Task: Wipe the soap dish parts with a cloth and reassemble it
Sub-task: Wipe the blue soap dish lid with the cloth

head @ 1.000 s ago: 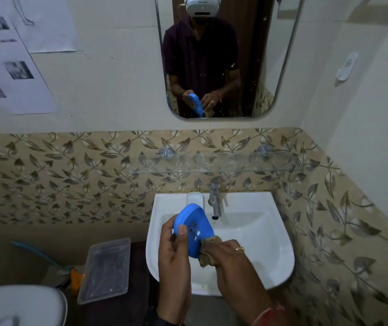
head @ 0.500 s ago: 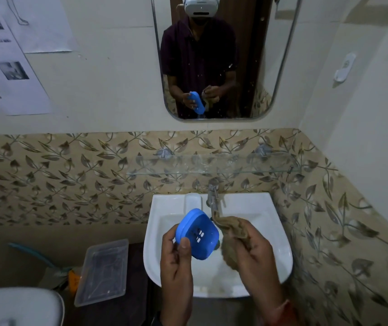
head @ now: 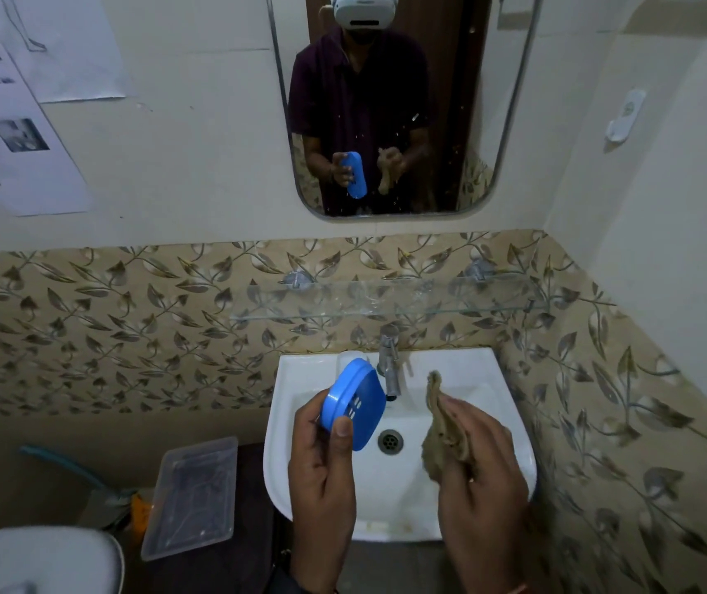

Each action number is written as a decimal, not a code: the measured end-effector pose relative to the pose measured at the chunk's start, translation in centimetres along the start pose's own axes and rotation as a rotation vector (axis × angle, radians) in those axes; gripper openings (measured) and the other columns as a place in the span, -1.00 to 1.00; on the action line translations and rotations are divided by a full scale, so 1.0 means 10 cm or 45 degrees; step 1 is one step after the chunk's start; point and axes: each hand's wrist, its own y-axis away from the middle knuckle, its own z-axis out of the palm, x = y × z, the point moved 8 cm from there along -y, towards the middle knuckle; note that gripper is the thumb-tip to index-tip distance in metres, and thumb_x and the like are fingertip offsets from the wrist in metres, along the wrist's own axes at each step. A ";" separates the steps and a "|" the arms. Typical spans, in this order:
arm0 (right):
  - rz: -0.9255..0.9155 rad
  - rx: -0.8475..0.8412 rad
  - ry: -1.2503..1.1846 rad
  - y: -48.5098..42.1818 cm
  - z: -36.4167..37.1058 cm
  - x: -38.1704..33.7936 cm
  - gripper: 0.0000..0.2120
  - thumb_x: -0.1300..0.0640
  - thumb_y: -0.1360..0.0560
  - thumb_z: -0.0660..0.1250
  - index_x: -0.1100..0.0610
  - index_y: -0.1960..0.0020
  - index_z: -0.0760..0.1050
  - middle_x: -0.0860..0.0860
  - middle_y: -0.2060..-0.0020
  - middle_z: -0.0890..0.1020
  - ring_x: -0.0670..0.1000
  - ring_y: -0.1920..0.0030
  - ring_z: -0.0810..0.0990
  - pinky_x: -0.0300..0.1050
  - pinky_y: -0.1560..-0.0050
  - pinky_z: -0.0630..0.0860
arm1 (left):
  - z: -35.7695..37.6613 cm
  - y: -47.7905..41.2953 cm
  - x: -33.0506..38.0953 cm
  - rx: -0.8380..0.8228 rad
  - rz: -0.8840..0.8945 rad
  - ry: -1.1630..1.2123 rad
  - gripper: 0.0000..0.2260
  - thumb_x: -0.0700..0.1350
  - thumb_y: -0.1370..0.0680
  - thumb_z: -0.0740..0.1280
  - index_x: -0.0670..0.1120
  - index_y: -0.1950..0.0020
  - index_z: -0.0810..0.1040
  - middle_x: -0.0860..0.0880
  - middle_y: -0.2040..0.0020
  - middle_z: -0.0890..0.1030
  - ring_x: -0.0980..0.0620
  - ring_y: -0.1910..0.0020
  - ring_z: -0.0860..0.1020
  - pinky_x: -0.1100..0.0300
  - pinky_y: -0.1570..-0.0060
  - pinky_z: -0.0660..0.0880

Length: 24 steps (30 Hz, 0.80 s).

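Observation:
A blue plastic soap dish part [head: 353, 403] with small slots in its face is held tilted above the white sink [head: 300, 375]. My left hand [head: 321, 460] grips it, thumb on its lower edge. My right hand [head: 478, 460] holds a crumpled brown cloth [head: 439, 426] to the right of the dish, apart from it, over the basin. A white piece [head: 349, 358] shows on the sink rim behind the blue part; what it is I cannot tell.
A metal tap [head: 388, 362] stands at the sink's back, the drain [head: 390, 441] below it. A glass shelf [head: 386, 302] runs above, a mirror [head: 386, 100] higher. A clear plastic lidded box [head: 193, 495] lies left of the sink, near a toilet [head: 34, 559].
My right hand has pulled the cloth off the blue part and moved right. The blue part has turned so its slotted face shows more.

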 end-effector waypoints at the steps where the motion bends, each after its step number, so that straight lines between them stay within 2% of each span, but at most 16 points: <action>1: -0.130 -0.031 0.037 -0.04 0.04 -0.14 -0.58 0.40 -0.42 0.22 0.16 -0.21 0.58 -0.03 -0.14 0.61 0.01 -0.17 0.53 -0.21 -0.20 0.44 | 0.01 0.01 0.00 0.004 -0.010 0.004 -0.76 0.10 -0.55 0.21 0.42 -0.13 0.50 0.29 -0.06 0.63 0.27 -0.06 0.59 0.45 -0.01 0.46; 3: -0.303 -0.178 0.139 -0.06 0.24 -0.28 -0.60 0.35 -0.46 0.16 0.18 -0.20 0.61 0.06 -0.14 0.59 0.03 -0.11 0.50 -0.21 -0.18 0.43 | 0.07 0.03 0.01 -0.016 -0.015 0.025 -0.78 0.07 -0.57 0.23 0.38 -0.14 0.52 0.22 -0.05 0.65 0.21 -0.03 0.61 0.40 0.00 0.49; 5: -0.354 -0.318 0.251 0.00 0.46 -0.20 -0.62 0.30 -0.50 0.14 0.14 -0.22 0.59 0.08 -0.15 0.56 0.05 -0.06 0.49 -0.15 -0.12 0.48 | 0.14 0.06 0.02 -0.036 -0.027 0.039 -0.75 -0.02 -0.60 0.24 0.35 -0.12 0.54 0.15 -0.04 0.67 0.16 0.00 0.63 0.35 0.02 0.53; 6: -0.335 -0.353 0.286 0.03 0.52 -0.13 -0.63 0.30 -0.52 0.15 0.13 -0.24 0.58 0.08 -0.15 0.56 0.06 -0.05 0.49 -0.14 -0.10 0.50 | 0.15 0.06 0.02 -0.030 -0.047 0.049 -0.73 -0.03 -0.60 0.23 0.37 -0.11 0.54 0.10 -0.04 0.67 0.13 -0.01 0.64 0.32 0.02 0.55; 8: -0.272 -0.377 0.342 0.09 0.58 0.03 -0.63 0.35 -0.50 0.22 0.11 -0.24 0.58 0.08 -0.14 0.58 0.06 -0.06 0.50 -0.25 -0.14 0.46 | 0.12 0.04 0.00 0.004 -0.082 0.062 -0.73 0.00 -0.58 0.23 0.41 -0.10 0.53 0.03 -0.06 0.68 0.09 -0.05 0.64 0.28 -0.01 0.55; 10: -0.217 -0.411 0.403 0.14 0.60 0.14 -0.61 0.40 -0.45 0.36 0.11 -0.22 0.59 0.06 -0.11 0.60 0.04 -0.05 0.50 -0.34 -0.14 0.38 | 0.09 0.01 0.01 0.011 -0.068 0.049 -0.76 0.07 -0.58 0.25 0.43 -0.10 0.52 0.12 -0.07 0.67 0.14 -0.08 0.63 0.34 -0.01 0.53; 13: -0.092 -0.489 0.415 0.22 0.63 0.26 -0.57 0.42 -0.40 0.44 0.08 -0.19 0.61 -0.01 -0.05 0.59 0.02 0.02 0.53 -0.32 -0.03 0.46 | 0.09 0.04 0.01 -0.023 -0.052 0.014 -0.79 0.16 -0.54 0.22 0.40 -0.13 0.51 0.19 -0.08 0.65 0.14 -0.10 0.61 0.40 -0.01 0.51; 15: -0.028 -0.508 0.324 0.23 0.61 0.26 -0.61 0.40 -0.44 0.38 0.06 -0.18 0.59 -0.08 0.01 0.52 -0.03 0.05 0.51 -0.35 0.02 0.45 | 0.07 0.06 -0.01 0.004 -0.045 0.006 -0.78 0.15 -0.52 0.23 0.42 -0.12 0.51 0.20 -0.07 0.65 0.17 -0.07 0.61 0.43 0.01 0.50; 18: -0.020 -0.445 0.182 0.14 0.49 0.12 -0.63 0.22 -0.50 0.16 0.07 -0.24 0.55 -0.14 -0.01 0.43 -0.07 0.02 0.51 -0.35 0.01 0.47 | 0.06 0.06 -0.03 0.014 -0.032 -0.006 -0.77 0.15 -0.51 0.23 0.45 -0.10 0.50 0.26 -0.05 0.64 0.21 -0.05 0.62 0.45 0.01 0.49; 22: -0.098 -0.392 0.287 0.00 0.53 0.08 -0.58 0.29 -0.47 0.14 0.12 -0.25 0.56 -0.03 -0.01 0.47 -0.05 0.02 0.45 -0.51 -0.06 0.28 | 0.10 0.05 -0.04 -0.016 -0.035 -0.020 -0.77 0.08 -0.56 0.25 0.43 -0.12 0.50 0.23 -0.08 0.64 0.20 -0.08 0.61 0.46 -0.01 0.48; 24: -0.085 -0.444 0.345 0.04 0.64 0.16 -0.58 0.20 -0.51 0.06 0.09 -0.25 0.57 -0.02 0.01 0.49 -0.11 0.03 0.38 -0.55 -0.06 0.21 | 0.10 0.04 -0.08 0.004 -0.048 -0.001 -0.76 0.06 -0.57 0.26 0.43 -0.11 0.51 0.14 -0.10 0.65 0.19 -0.06 0.62 0.46 0.01 0.49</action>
